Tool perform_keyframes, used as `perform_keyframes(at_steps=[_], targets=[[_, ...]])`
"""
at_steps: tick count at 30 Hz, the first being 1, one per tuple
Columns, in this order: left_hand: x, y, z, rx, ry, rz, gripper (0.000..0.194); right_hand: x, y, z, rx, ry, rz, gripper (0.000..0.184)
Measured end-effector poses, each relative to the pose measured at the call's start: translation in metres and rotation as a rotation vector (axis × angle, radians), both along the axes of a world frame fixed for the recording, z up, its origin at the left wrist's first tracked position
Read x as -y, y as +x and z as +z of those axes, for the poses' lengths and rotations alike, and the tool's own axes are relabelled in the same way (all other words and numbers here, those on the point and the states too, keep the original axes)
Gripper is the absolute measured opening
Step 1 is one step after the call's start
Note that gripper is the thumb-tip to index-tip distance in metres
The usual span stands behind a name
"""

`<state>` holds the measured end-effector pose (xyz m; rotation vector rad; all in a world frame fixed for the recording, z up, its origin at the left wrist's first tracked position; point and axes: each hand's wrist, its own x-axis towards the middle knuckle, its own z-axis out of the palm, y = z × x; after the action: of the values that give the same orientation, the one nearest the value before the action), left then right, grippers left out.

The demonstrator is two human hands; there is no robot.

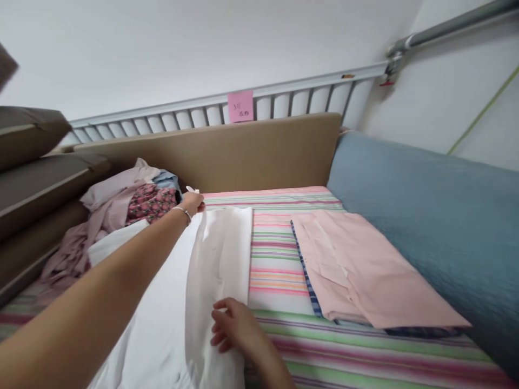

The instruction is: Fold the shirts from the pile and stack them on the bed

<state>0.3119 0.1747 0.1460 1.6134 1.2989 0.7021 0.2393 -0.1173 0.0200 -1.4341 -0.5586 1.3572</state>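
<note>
A white, smooth woven garment (pixel 219 259) is laid flat on the striped bedsheet (pixel 279 259), folded into a long panel with a straight right edge. Its far corner is pinched between the fingers of the left hand (pixel 193 203), which is extended across the cloth with a thin bracelet at the wrist. The near edge is pressed down by the right hand (pixel 233 324), its fingers curled loosely on the fabric, nothing being clasped. A folded pale pink garment (pixel 365 270) is stacked on a blue checked cloth (pixel 310 286) to the right, well apart. A heap of crumpled clothes (pixel 121 210) is piled at the left.
</note>
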Motion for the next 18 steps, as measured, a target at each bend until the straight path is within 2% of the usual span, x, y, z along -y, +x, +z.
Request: perform_keyframes(at_steps=[4,6,8,13,18], targets=[[0.01,0.061,-0.034,-0.059,-0.128,-0.042,0.031,0.001,0.001,-0.001,0.092,-0.033,-0.016,0.039],[0.012,0.082,-0.052,-0.08,-0.16,-0.063,0.03,0.002,0.003,0.007,0.155,-0.111,-0.021,0.047],[0.013,0.097,-0.068,-0.098,-0.18,-0.079,0.029,0.003,0.006,0.015,0.264,-0.193,-0.041,0.047],[0.02,0.112,-0.095,-0.109,-0.156,-0.127,0.036,0.003,0.013,0.022,0.432,-0.33,0.01,0.028],[0.033,0.111,-0.102,-0.1,-0.101,-0.222,0.051,0.006,0.015,0.019,0.413,-0.369,0.024,0.03]])
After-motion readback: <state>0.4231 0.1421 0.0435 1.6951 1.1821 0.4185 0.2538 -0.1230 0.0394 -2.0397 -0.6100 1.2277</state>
